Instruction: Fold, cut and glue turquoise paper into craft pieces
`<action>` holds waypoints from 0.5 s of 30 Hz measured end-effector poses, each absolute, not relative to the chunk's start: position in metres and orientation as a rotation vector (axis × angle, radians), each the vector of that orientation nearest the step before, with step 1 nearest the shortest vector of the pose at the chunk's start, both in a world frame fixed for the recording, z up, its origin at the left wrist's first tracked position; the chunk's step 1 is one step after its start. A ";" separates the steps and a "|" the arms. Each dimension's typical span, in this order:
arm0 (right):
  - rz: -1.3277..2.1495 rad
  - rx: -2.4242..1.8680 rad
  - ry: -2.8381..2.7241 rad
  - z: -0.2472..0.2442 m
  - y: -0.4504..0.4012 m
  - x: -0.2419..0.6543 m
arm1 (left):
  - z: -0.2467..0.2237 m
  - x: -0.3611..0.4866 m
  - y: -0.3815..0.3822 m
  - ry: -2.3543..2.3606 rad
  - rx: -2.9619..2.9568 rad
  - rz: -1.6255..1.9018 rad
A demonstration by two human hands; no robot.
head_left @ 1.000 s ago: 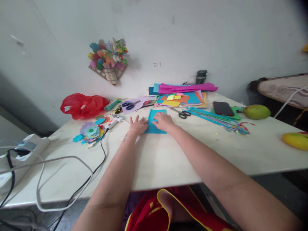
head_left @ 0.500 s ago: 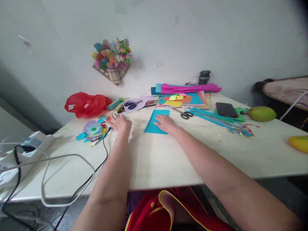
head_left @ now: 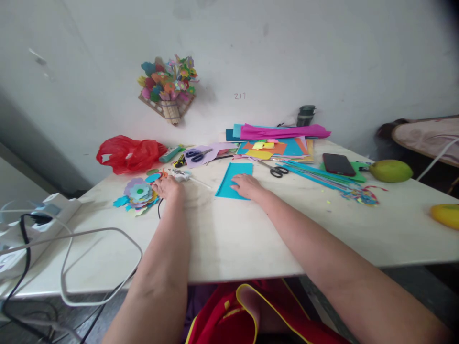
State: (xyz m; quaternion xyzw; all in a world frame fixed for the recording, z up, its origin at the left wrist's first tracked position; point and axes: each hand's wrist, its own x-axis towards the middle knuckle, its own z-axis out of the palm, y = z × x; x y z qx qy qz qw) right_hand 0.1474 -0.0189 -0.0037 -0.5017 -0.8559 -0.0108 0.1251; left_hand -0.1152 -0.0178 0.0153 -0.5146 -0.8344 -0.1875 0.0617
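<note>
A blue sheet of paper [head_left: 226, 184], with a narrow fold along its left edge, lies on the table. My right hand [head_left: 247, 185] rests on its right side, fingers stretched out and flat. Farther left, my left hand [head_left: 167, 187] is curled round a white glue gun [head_left: 182, 175], hiding its handle. A pale glue stick [head_left: 201, 182] juts from the gun toward the right, and a black cord runs out below the hand. Stacked paper flowers [head_left: 139, 193] lie just left of that hand.
Black-handled scissors [head_left: 278, 171] and blue paper strips [head_left: 311, 176] lie right of the sheet. A phone [head_left: 338, 164] and mangoes [head_left: 390, 170] are farther right. Coloured papers [head_left: 283, 131] and a red plastic bag [head_left: 131, 154] sit behind. A power strip [head_left: 60, 217] with cables occupies the left.
My left hand has shifted slightly left and down, its spread fingers now curled round the glue gun, whose body and stick have come into view. My right hand stays on the blue paper.
</note>
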 end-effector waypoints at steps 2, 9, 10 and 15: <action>-0.031 -1.467 -2.509 -0.004 -0.020 0.146 | 0.019 -0.113 -0.017 -2.667 -1.356 -0.574; -0.058 -1.445 -2.514 -0.008 -0.017 0.145 | 0.034 -0.109 -0.022 -2.514 -1.329 -1.060; -0.054 -1.444 -2.511 -0.008 -0.016 0.145 | 0.037 -0.109 -0.022 -2.473 -1.333 -1.145; 0.014 -1.400 -2.423 -0.009 -0.015 0.143 | 0.042 -0.082 -0.012 -2.337 -1.433 -1.558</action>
